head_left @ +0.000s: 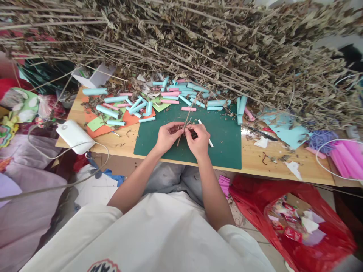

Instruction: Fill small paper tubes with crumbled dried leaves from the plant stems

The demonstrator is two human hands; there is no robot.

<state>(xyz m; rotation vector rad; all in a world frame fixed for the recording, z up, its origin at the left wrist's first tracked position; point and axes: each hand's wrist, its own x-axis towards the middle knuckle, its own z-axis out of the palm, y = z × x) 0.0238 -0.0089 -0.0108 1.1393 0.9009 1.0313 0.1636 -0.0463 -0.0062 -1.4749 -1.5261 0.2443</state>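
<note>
Both my hands meet over a dark green cutting mat on a wooden table. My left hand and my right hand pinch a thin dried twig between their fingertips; the twig runs up and away from them. A small dark clump of dry leaves sits between the fingers. A thin white stick lies on the mat just right of my right hand. Several rolled paper tubes, light blue and pink, lie scattered behind the mat.
A big heap of dried leafy branches covers the back of the table and overhangs it. A white device with a cable sits at the left edge. Blue paper and pink sheets lie right. A red plastic bag is on the floor.
</note>
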